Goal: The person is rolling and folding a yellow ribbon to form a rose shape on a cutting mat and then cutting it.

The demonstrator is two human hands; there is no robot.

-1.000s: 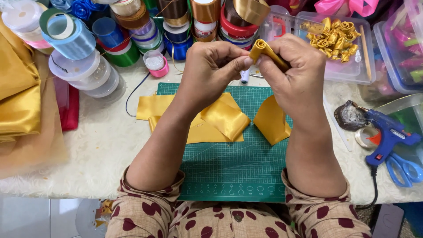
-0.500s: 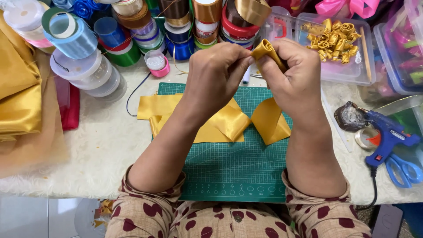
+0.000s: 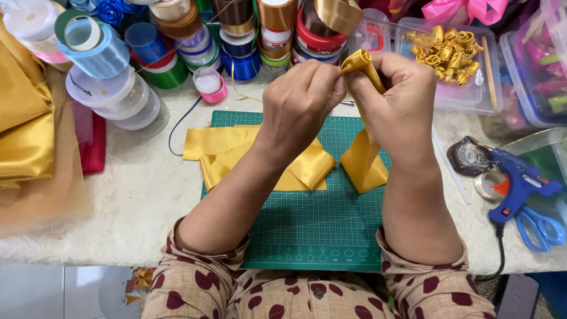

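Both my hands are raised over the far edge of a green cutting mat (image 3: 319, 230). My left hand (image 3: 298, 103) and my right hand (image 3: 393, 103) together pinch a folded piece of gold satin ribbon (image 3: 361, 64), rolled at its top between the fingertips. The tail of the ribbon hangs down behind my right wrist to the mat. More gold ribbon strips (image 3: 218, 145) lie folded on the mat under my left forearm.
Many ribbon spools (image 3: 236, 35) crowd the back of the table. A clear box of gold ribbon roses (image 3: 452, 50) stands at the back right. A blue glue gun (image 3: 520, 183) and blue scissors (image 3: 540, 227) lie at the right. Gold fabric (image 3: 23, 136) is piled at the left.
My hands have shifted slightly and worked the ribbon: the rolled top now stands more upright between my fingertips, and the hanging tail has dropped a little nearer the mat.
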